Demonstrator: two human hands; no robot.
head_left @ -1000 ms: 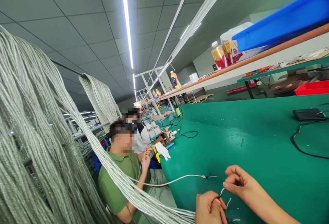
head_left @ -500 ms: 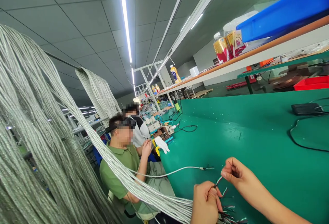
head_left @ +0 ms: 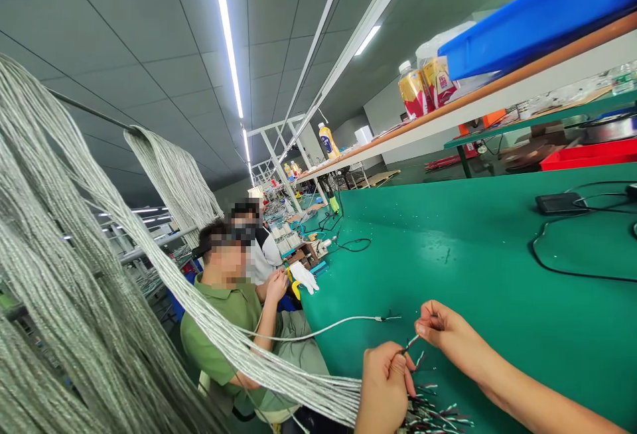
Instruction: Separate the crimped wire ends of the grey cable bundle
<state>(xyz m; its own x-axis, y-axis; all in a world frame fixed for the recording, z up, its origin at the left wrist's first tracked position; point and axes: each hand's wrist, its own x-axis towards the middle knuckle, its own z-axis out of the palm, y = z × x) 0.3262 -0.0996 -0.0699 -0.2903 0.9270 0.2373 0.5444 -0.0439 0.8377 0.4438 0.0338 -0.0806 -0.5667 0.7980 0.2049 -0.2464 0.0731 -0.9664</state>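
Note:
My left hand [head_left: 384, 384] is closed around the end of a bundle of braided silver cables [head_left: 298, 384] at the bottom centre. Thin stripped wire ends [head_left: 438, 417], dark, red, white and green, fan out beside it over the green table [head_left: 478, 288]. Thumb and fingers of my right hand [head_left: 438, 328] pinch the coloured wires of one cable, just right of my left hand. A single white cable [head_left: 343, 321] with a bared end lies on the table beyond my hands.
Thick cable hanks [head_left: 60, 255] hang at the left. A person in a green shirt [head_left: 223, 314] sits beside the table, another behind. A white glove [head_left: 303, 277], a small machine [head_left: 308, 255] and a black adapter [head_left: 560, 203] lie on the table. A shelf holds a blue bin [head_left: 527, 19].
The whole view has shifted, so most things appear further left. More wire ends show beside my left hand. My right hand still pinches the wires.

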